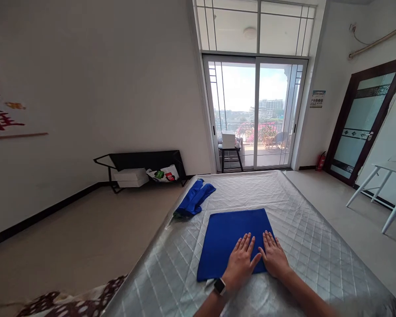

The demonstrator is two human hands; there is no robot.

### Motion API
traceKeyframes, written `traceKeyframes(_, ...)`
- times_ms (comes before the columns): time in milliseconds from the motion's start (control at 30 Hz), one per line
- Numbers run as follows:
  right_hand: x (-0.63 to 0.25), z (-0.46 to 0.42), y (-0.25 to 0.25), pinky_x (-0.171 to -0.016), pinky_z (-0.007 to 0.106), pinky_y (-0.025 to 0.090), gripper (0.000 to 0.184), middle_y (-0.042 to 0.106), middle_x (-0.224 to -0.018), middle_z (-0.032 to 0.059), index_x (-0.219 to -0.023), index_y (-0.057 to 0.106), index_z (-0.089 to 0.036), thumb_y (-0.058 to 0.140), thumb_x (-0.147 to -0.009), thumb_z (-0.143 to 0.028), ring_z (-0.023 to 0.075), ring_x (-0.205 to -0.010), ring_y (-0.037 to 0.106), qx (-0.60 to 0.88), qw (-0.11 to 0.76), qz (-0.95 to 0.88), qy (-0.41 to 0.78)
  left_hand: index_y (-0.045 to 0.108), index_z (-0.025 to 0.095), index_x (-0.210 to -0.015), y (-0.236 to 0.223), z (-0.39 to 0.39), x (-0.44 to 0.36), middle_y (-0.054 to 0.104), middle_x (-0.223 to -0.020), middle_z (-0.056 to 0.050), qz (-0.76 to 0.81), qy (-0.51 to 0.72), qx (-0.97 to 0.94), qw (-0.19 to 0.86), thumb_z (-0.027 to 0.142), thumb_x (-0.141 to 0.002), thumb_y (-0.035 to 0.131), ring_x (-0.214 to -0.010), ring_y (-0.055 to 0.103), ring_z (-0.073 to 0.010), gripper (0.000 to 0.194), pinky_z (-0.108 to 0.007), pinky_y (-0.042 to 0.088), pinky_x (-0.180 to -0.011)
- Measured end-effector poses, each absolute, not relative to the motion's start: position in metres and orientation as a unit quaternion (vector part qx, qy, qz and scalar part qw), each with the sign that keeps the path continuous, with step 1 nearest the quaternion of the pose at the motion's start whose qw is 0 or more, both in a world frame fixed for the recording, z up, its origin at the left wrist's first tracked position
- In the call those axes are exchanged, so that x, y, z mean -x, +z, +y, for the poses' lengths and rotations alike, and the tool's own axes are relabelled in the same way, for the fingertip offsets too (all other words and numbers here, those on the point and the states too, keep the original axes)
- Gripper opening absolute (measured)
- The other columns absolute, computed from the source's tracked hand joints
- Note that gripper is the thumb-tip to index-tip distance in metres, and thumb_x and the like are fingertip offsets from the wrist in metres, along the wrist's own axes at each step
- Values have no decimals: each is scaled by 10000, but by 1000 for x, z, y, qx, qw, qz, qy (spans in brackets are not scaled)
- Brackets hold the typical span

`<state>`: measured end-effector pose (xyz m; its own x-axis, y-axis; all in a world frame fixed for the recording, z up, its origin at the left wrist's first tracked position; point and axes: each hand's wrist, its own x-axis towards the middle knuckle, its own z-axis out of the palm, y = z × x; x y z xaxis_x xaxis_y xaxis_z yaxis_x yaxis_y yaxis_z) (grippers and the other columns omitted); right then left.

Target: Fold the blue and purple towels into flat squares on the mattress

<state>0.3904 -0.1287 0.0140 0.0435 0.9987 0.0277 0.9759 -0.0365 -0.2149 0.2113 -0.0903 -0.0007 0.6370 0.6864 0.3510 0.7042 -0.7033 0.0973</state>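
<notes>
A folded blue cloth (227, 233) lies flat on a quilted grey mattress (303, 237) wrapped in clear plastic. My left hand (241, 260), with a watch at the wrist, rests palm down on the cloth's near right part, fingers stretched out. Beside it my right hand (273, 255) also lies flat on the cloth's near right corner, fingers spread. The two thumbs nearly touch. Neither hand holds anything. A second blue cloth (194, 198), loosely bunched and long, lies at the mattress's far left edge.
A low black rack (145, 160) with a white box and a printed bag stands against the left wall. Sliding glass doors (255, 114) lead to a balcony with a stool. A white table (387, 178) stands at right. A dotted fabric (66, 301) lies at bottom left.
</notes>
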Motion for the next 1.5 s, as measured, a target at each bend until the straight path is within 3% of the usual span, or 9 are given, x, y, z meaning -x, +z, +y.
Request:
traceKeyframes(200, -390, -131, 26, -1220, 409, 151, 646, 244, -1610, 103, -1547, 251, -99, 238, -984, -413, 224, -1499, 194, 705, 86, -701, 63, 222, 257, -1556, -1, -105, -228, 308, -1599, -65, -370, -162, 915, -9, 473, -1013, 296, -1476, 281, -252, 589, -493, 323, -1184)
traceKeyframes(400, -387, -135, 32, -1223, 370, 106, 666, 218, -1619, 73, -1553, 234, -110, 214, -987, -461, 216, -1502, 183, 719, 96, -684, 84, 322, 202, -1523, -11, -104, -146, 293, -1594, -71, -484, -102, 869, -7, 526, -1003, 260, -1475, 275, -254, 616, -475, 330, -1182)
traceKeyframes(567, -382, -136, 44, -1223, 379, 104, 661, 222, -1617, 92, -1545, 245, -80, 230, -987, -434, 221, -1503, 180, 719, 91, -682, 95, 379, 184, -1500, -34, -113, -73, 323, -1573, -78, -580, -65, 812, 26, 432, -978, 316, -1477, 253, -293, 582, -520, 307, -1183)
traceKeyframes(667, -382, -140, 57, -1219, 408, 131, 626, 260, -1607, 105, -1527, 314, -88, 277, -981, -391, 238, -1494, 215, 723, 82, -678, 102, 426, 220, -1479, -44, -128, -55, 363, -1561, -62, -592, -73, 802, 36, 364, -964, 327, -1464, 292, -287, 544, -518, 330, -1173)
traceKeyframes(767, -391, -156, 68, -1206, 429, 190, 517, 375, -1571, 74, -1431, 519, -195, 353, -959, -322, 258, -1466, 293, 710, 102, -690, 100, 528, 271, -1415, -45, -140, -46, 467, -1512, -53, -592, -90, 801, 25, 360, -962, 342, -1393, 433, -281, 498, -488, 436, -1111)
traceKeyframes(867, -406, -182, 74, -1139, 396, 331, 390, 558, -1439, 56, -1202, 707, -272, 441, -917, -255, 254, -1344, 472, 675, 147, -716, 101, 632, 344, -1306, -35, -143, -39, 578, -1429, -13, -541, -131, 831, 21, 366, -956, 402, -1315, 534, -261, 419, -434, 507, -1053)
traceKeyframes(1000, -424, -210, 81, -969, 325, 469, 333, 700, -1156, 54, -1031, 754, -271, 506, -848, -143, 218, -1095, 627, 654, 167, -730, 112, 699, 352, -1183, -11, -137, -37, 705, -1246, -2, -504, -172, 847, -1, 361, -917, 534, -1155, 657, -230, 314, -364, 556, -981)
traceKeyframes(1300, -429, -214, 91, -846, 280, 488, 295, 724, -1000, 38, -930, 744, -255, 493, -869, -111, 195, -937, 671, 635, 144, -756, 75, 725, 295, -1008, 9, -126, -45, 751, -1033, 6, -439, -183, 879, 37, 231, -917, 548, -970, 713, -191, 209, -310, 576, -885)
traceKeyframes(1500, -429, -209, 83, -733, 229, 481, 274, 723, -941, 40, -840, 695, -223, 475, -865, -61, 161, -810, 688, 617, 115, -778, 19, 701, 269, -1060, 16, -125, -52, 736, -1090, -12, -471, -105, 875, 36, 26, -817, 520, -1032, 691, -199, 388, -328, 553, -929)
